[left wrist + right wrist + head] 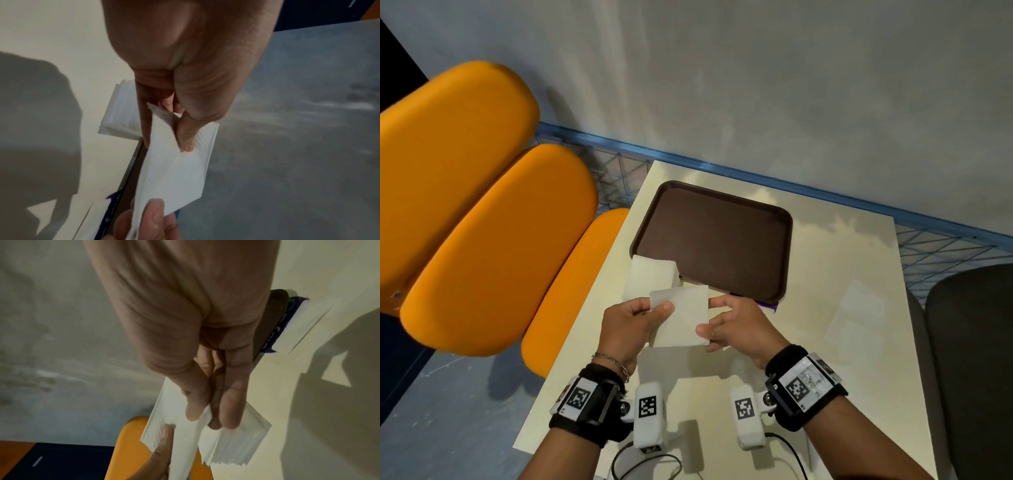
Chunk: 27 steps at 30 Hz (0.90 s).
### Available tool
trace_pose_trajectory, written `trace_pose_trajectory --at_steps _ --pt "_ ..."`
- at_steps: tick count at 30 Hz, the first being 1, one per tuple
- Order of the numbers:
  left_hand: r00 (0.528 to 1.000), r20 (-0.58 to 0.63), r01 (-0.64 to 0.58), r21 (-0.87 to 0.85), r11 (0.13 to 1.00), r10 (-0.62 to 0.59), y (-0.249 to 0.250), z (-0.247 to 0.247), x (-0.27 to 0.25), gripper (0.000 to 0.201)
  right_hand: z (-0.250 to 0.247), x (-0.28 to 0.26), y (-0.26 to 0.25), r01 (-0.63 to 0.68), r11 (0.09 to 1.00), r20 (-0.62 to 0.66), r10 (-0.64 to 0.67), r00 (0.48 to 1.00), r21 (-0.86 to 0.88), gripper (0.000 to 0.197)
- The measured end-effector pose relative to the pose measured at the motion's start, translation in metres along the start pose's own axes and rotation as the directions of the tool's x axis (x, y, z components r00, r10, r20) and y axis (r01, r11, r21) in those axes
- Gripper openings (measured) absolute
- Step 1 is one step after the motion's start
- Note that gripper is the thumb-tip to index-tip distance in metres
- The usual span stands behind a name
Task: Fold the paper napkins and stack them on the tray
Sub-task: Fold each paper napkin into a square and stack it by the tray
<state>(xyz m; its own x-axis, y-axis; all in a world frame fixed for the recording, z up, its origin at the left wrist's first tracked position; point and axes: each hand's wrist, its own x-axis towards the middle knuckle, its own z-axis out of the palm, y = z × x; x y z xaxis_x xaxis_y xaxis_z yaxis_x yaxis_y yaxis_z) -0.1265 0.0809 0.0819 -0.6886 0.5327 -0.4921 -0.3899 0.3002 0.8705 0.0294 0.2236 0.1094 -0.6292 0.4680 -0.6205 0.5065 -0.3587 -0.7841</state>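
A white paper napkin (681, 317) is held in the air above the cream table, just in front of the brown tray (719, 236). My left hand (643, 317) pinches its left edge between thumb and fingers, as the left wrist view shows on the napkin (174, 168). My right hand (726, 325) pinches the right edge, thumb on top of the napkin (164, 426). A pack of white napkins (649, 277) lies on the table against the tray's near left corner. The tray holds nothing.
Three orange seat cushions (493, 246) stand left of the table (825, 342). A dark chair (972, 359) is at the right. A purple wrapper (768, 303) peeks from under the tray's near edge. Cables (650, 462) lie by the table's near edge.
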Motion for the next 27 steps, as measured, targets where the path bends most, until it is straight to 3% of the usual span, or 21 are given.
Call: trace_pose_trajectory --at_steps 3,7,12,15,18,27 --pt "0.998 -0.062 -0.025 0.038 0.999 0.027 -0.006 -0.012 0.017 0.023 0.012 0.017 -0.001 -0.051 0.999 0.036 0.051 0.998 -0.008 0.049" --pt "0.993 -0.116 -0.022 0.056 0.998 0.029 -0.003 -0.023 0.039 0.012 0.029 0.043 -0.003 -0.044 0.998 0.063 0.046 0.997 -0.041 0.04" --pt "0.991 -0.135 0.034 0.192 0.981 -0.007 -0.004 -0.036 0.071 0.021 0.05 0.082 -0.009 -0.024 0.997 -0.067 0.019 0.998 -0.069 0.036" --pt "0.98 -0.18 -0.011 0.357 0.934 0.081 -0.009 -0.041 0.086 0.011 0.059 0.098 -0.01 -0.04 0.997 -0.113 0.032 0.993 -0.067 0.03" --pt "0.969 -0.195 -0.051 0.446 0.893 0.152 -0.011 -0.042 0.096 0.02 0.066 0.109 -0.008 -0.063 0.995 -0.191 0.048 0.98 -0.076 0.029" --pt "0.958 -0.207 -0.06 0.536 0.842 0.2 -0.02 -0.04 0.109 0.028 0.067 0.118 0.002 -0.11 0.984 -0.282 0.067 0.957 -0.138 0.031"
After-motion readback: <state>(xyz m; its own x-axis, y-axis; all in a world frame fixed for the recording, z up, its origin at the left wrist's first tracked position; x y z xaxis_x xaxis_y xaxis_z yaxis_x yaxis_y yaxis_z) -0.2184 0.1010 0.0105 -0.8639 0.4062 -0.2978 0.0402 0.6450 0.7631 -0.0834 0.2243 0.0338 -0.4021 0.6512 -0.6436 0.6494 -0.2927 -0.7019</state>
